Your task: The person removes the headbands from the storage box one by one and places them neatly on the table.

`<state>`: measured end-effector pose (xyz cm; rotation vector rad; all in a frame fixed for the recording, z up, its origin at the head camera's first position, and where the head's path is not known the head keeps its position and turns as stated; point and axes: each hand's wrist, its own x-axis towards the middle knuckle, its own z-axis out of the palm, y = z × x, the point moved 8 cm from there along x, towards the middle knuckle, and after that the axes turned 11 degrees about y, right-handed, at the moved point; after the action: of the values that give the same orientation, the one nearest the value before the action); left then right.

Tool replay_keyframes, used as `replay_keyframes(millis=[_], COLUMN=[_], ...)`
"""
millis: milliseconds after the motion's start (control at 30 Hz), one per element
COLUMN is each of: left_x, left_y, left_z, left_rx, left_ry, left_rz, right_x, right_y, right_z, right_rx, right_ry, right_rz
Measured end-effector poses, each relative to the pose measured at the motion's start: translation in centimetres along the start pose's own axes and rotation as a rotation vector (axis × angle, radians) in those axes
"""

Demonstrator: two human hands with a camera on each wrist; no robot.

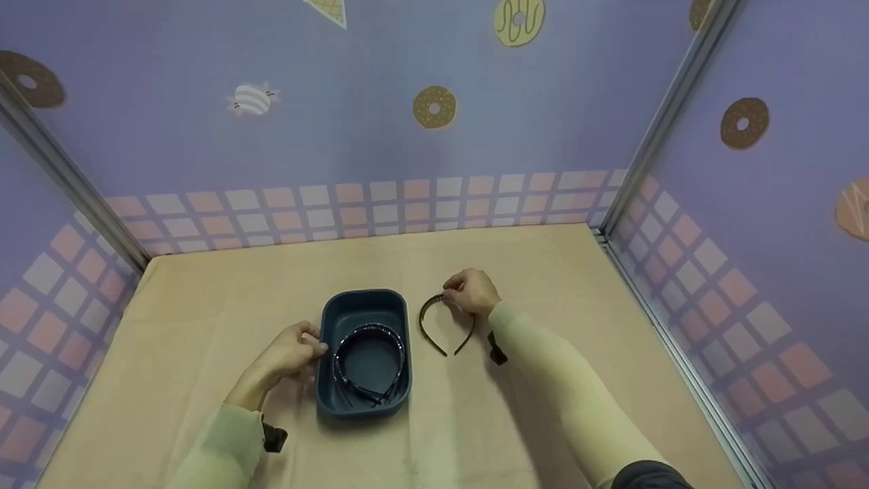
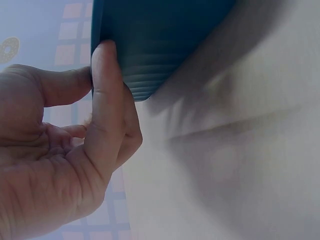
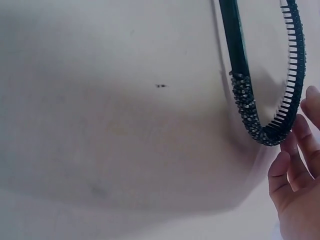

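Note:
My left hand [image 1: 288, 353] pinches the left side of a dark blue rectangular bin [image 1: 329, 305]. Its index finger [image 2: 106, 75] lies along the outer wall in the left wrist view, and the thumb meets the rim. Inside the bin, dark shiny headbands [image 1: 372, 329] overlap one another. To the bin's right, my right hand [image 1: 475, 292] pinches another black headband [image 1: 425, 329] at the top of its arch, the two ends pointing towards me. Close up in the right wrist view, this headband [image 3: 245, 100] shows sparkly beads outside and comb teeth inside.
A pale cloth-covered table [image 1: 224, 292] carries the bin. Behind it stands a purple wall [image 1: 353, 129] with sweets and checks printed on it. Side panels with metal posts [image 1: 669, 109] close in the left and right. Dark wrist cameras [image 1: 274, 438] sit on both sleeves.

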<state>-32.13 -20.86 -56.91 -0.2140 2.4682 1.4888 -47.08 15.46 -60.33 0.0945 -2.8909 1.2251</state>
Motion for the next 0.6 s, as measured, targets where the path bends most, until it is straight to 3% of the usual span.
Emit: replay_keyframes(millis=[333,600], left_x=[0.0,0.1], left_y=[-0.1,-0.2], left_z=[-0.1,0.0], left_rx=[-0.014,-0.012], left_ry=[0.001,-0.004], left_rz=[0.007,0.002], right_x=[-0.6,-1.5], right_y=[-3.6,-6.1], right_z=[-0.2,0.3], right_rx=[0.011,0.085], right_ry=[0.011,-0.023], right_rz=[-0.198,-0.253])
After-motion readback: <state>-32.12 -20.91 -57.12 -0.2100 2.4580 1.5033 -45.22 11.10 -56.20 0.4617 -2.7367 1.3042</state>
